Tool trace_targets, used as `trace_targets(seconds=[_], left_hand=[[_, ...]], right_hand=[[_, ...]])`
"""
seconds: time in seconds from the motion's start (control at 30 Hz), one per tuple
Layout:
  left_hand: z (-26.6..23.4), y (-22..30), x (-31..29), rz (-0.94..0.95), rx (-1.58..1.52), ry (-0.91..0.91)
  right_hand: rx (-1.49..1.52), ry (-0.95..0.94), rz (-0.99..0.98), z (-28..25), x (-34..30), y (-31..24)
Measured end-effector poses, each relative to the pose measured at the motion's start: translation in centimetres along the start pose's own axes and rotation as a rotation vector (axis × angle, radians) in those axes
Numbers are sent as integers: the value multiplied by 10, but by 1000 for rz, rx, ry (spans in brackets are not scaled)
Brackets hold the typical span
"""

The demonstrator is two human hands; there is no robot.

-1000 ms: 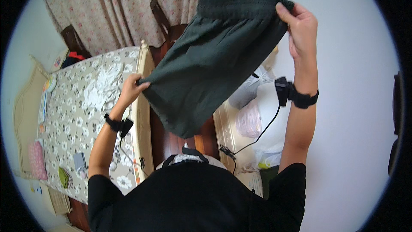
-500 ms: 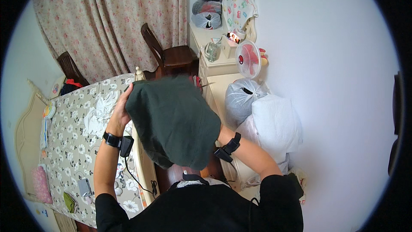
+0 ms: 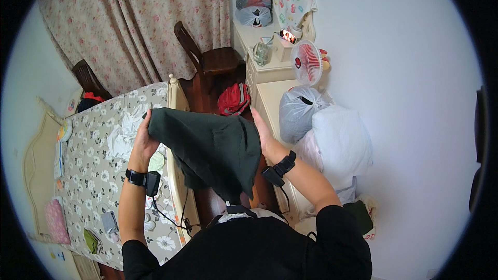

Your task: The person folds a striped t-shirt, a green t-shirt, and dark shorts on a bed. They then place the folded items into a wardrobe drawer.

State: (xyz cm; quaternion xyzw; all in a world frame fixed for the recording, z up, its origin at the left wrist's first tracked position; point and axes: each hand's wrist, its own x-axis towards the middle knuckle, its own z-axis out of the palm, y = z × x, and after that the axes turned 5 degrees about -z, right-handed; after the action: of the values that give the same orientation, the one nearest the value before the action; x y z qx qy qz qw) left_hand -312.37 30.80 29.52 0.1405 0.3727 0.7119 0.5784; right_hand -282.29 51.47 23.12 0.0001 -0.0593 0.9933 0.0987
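Observation:
A dark green cloth, perhaps a folded garment (image 3: pixel 210 145), hangs in front of my chest between both hands. My left hand (image 3: pixel 143 139) is closed on its upper left corner, with the thumb along the edge. At the right edge, my right hand (image 3: pixel 265 132) grips the cloth, its fingers partly hidden behind the fabric. The lower part droops loosely toward a point near my body. Both wrists carry black straps with small boxes and cables.
On the left stands a bed (image 3: pixel 98 161) with a flowered sheet and a crumpled white cloth (image 3: pixel 124 134). A red backpack (image 3: pixel 234 99) lies on the floor ahead. Stuffed bags (image 3: pixel 301 114), a white bundle (image 3: pixel 342 145) and a fan (image 3: pixel 307 62) occupy the cabinets at right.
The green cloth has come down and narrowed, its upper edge now straighter between my hands. The red backpack behind it has come into view. My right hand has moved up along its side.

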Motion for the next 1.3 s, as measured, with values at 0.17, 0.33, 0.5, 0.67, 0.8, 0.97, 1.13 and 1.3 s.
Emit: trace_targets(seconds=[0.17, 0.33, 0.5, 0.67, 0.8, 0.97, 1.13, 1.3], left_hand=[[-2, 8, -19, 80, -208, -80], [-2, 15, -29, -123, -172, -159], [24, 30, -31, 9, 203, -63], [66, 47, -19, 297, 276, -94], [95, 51, -5, 490, 631, -47], [121, 54, 5, 372, 803, 145], [137, 42, 9, 152, 660, 140], [143, 33, 9, 157, 702, 190]], right_hand=[[-323, 225, 33, 57, 8, 5], [-482, 158, -83, 113, 16, -4], [-659, 157, -158, 152, 13, -30], [-892, 115, -67, 195, 0, -82], [-1285, 312, -243, 204, -7, -106], [-1739, 753, -280, 183, -11, -128], [-1652, 731, -353, 146, -21, -152], [-1578, 758, -442, 123, -35, -158]])
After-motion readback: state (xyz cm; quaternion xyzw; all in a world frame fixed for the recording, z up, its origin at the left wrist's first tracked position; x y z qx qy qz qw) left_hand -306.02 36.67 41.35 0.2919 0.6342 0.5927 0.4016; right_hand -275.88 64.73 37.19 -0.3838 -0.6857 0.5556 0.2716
